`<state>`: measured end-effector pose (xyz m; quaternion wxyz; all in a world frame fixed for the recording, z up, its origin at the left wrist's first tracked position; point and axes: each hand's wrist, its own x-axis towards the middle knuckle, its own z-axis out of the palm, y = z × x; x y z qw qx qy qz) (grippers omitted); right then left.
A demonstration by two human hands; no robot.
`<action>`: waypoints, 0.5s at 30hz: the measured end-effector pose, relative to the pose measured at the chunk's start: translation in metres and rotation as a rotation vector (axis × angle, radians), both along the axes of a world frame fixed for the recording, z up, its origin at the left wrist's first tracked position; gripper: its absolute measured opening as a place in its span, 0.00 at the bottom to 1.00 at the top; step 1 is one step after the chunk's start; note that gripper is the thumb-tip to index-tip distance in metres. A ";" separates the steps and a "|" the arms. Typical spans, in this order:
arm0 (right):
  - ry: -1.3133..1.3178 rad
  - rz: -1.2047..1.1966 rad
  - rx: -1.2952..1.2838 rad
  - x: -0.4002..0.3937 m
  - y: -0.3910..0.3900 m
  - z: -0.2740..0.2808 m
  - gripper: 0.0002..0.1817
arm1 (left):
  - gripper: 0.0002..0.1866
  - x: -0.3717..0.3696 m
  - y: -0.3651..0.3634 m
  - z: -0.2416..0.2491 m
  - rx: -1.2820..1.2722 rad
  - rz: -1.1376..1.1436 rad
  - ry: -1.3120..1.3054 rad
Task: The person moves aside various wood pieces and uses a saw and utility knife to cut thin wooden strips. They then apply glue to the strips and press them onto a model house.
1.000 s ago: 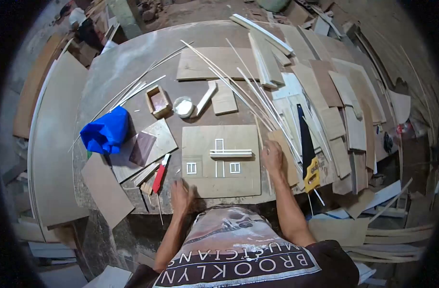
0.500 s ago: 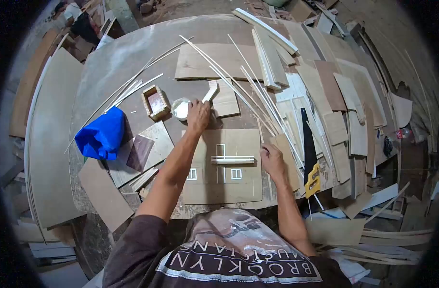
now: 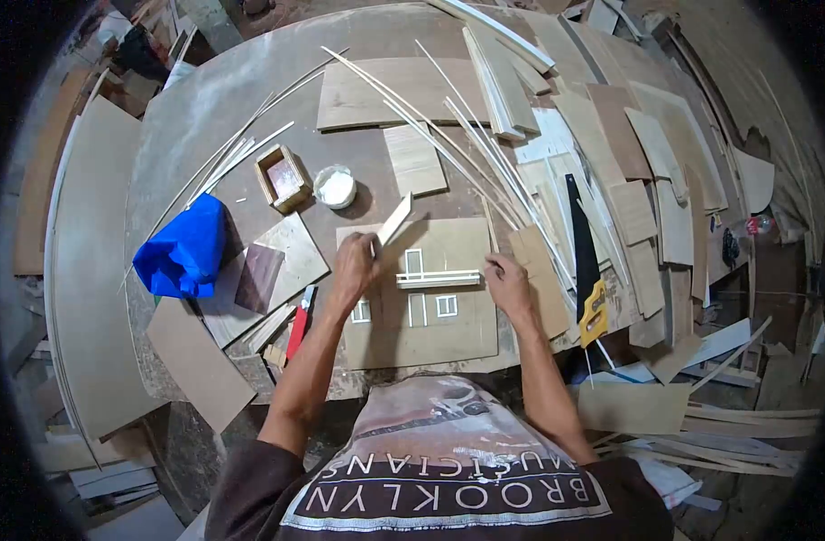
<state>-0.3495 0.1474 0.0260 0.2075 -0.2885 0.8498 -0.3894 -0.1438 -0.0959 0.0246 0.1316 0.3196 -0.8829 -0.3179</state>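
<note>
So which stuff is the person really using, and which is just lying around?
In use:
- left hand holding the flat wooden stick
- right hand resting on the board with the white strip house

Lying about:
- blue bag
- little wooden box
- white tub
- red-handled tool
- handsaw
- thin white strips

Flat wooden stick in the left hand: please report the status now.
Left hand shut on flat wooden stick, tip raised. Right hand rests on square plywood board beside white strip. Nothing between.
</note>
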 end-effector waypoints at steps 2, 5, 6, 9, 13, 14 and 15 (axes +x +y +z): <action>0.094 0.114 -0.089 -0.002 -0.017 -0.004 0.15 | 0.11 0.015 0.014 -0.006 0.039 0.008 -0.034; 0.066 0.187 -0.108 -0.013 -0.054 -0.020 0.16 | 0.14 0.026 0.023 -0.026 0.093 -0.005 -0.043; 0.079 0.227 -0.139 -0.016 -0.068 -0.022 0.17 | 0.14 0.025 0.024 -0.028 0.089 -0.001 -0.038; 0.131 0.349 -0.094 -0.023 -0.106 -0.030 0.18 | 0.15 0.021 0.024 -0.029 0.067 0.046 -0.044; 0.086 0.487 -0.087 -0.025 -0.140 -0.058 0.20 | 0.15 0.023 0.017 -0.037 0.067 -0.008 0.018; 0.085 0.494 -0.085 -0.025 -0.144 -0.060 0.20 | 0.15 0.024 0.016 -0.041 0.069 -0.001 0.018; 0.099 0.536 -0.092 -0.022 -0.147 -0.058 0.20 | 0.15 0.026 0.016 -0.042 0.077 -0.001 0.045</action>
